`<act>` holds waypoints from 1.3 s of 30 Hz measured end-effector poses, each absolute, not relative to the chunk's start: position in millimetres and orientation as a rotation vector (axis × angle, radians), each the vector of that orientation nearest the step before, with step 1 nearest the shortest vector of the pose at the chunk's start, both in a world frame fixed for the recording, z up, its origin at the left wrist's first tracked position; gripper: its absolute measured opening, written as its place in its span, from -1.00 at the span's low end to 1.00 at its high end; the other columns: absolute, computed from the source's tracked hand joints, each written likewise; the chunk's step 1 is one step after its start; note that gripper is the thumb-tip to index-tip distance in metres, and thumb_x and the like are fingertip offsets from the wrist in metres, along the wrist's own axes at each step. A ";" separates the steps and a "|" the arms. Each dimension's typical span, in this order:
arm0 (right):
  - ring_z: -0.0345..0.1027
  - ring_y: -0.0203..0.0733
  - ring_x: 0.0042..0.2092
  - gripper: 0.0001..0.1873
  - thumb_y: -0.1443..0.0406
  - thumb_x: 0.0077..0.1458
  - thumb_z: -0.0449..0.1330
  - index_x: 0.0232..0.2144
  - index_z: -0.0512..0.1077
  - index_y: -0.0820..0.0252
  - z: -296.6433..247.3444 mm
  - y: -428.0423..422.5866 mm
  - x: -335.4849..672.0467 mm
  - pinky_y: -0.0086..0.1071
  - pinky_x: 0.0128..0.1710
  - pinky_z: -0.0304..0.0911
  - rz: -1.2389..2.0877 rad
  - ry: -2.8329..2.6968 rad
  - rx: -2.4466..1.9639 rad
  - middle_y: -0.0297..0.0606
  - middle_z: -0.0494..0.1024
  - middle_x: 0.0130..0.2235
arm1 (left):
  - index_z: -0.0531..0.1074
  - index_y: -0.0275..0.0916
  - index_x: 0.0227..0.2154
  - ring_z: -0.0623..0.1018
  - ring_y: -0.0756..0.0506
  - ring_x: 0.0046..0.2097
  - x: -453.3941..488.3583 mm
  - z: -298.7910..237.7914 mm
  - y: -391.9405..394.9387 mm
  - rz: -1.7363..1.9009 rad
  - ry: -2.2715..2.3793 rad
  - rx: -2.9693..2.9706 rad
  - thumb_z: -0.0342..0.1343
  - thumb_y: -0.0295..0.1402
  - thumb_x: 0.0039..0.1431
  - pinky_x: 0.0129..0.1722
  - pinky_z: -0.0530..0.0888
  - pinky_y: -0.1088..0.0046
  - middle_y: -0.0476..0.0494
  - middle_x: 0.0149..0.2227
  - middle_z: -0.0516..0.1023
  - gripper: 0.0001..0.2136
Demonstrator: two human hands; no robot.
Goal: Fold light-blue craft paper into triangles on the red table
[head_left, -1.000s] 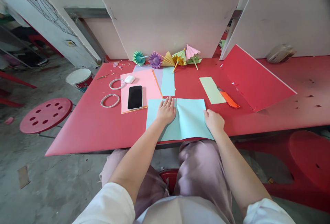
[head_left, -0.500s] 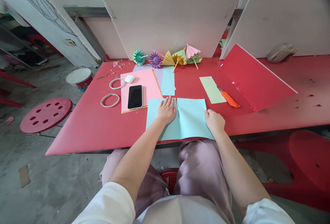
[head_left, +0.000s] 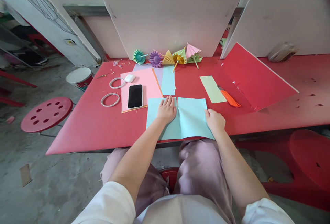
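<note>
A light blue sheet of paper with a crease down its middle lies at the table's front edge. My left hand rests flat on the sheet's left half, fingers stretched out beside the crease. At the right edge, my right hand has its fingers curled around the paper, gripping it. To the right of the sheet are a pale green paper strip and an orange utility knife. A black phone sits on pink paper to the left.
Two rolls of tape and a white earbud case are at the left. Several folded paper umbrellas line the wall. A red board stands half open at the right. A stool is beside the table.
</note>
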State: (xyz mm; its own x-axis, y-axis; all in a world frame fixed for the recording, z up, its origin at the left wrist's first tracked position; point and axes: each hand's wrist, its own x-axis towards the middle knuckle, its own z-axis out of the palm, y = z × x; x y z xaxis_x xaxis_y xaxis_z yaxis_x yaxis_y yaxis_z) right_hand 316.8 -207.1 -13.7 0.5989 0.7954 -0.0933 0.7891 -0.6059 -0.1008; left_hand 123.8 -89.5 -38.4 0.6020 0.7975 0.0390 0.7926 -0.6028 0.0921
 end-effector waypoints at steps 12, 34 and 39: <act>0.34 -0.15 -0.34 -0.55 0.11 0.21 -0.20 -0.36 0.41 0.17 -15.6 -210.8 319.3 -0.40 -0.50 -0.05 0.194 -1.353 -2.753 -0.16 0.50 -0.40 | -0.09 -0.38 0.23 -0.07 -0.09 0.28 124.7 -38.3 -89.6 0.110 1.369 2.744 -0.39 -0.29 0.23 0.23 -0.08 0.24 -0.15 0.28 -0.09 -0.48; 0.37 -0.16 -0.34 -0.66 0.04 0.01 0.00 -0.38 0.39 0.14 -26.8 -246.1 329.6 -0.37 -0.35 0.18 0.267 -1.129 -2.128 -0.23 0.52 -0.38 | -0.14 -0.36 0.23 -0.02 -0.25 0.27 83.6 -19.5 -97.9 0.509 1.511 2.455 -0.16 -0.34 0.19 0.14 0.12 0.07 -0.35 0.25 -0.02 -0.44; 0.38 -0.15 -0.22 -0.62 0.04 0.04 -0.01 -0.30 0.39 0.19 -35.0 -249.4 320.1 -0.36 -0.20 0.23 0.140 -0.950 -1.956 -0.14 0.52 -0.26 | -0.24 -0.27 0.25 0.19 -0.20 0.20 47.1 -19.3 -99.6 0.625 1.530 2.176 -0.17 -0.30 0.20 0.00 0.35 0.21 -0.30 0.21 0.11 -0.40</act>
State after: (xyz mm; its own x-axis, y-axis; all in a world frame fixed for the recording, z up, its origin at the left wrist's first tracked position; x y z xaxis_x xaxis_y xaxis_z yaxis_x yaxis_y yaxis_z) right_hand 320.1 -249.4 -35.0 0.6951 0.6673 0.2675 0.5621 -0.2725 -0.7809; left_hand 47.1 -99.6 -19.3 0.2984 0.9460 0.1264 0.7639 -0.3161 0.5626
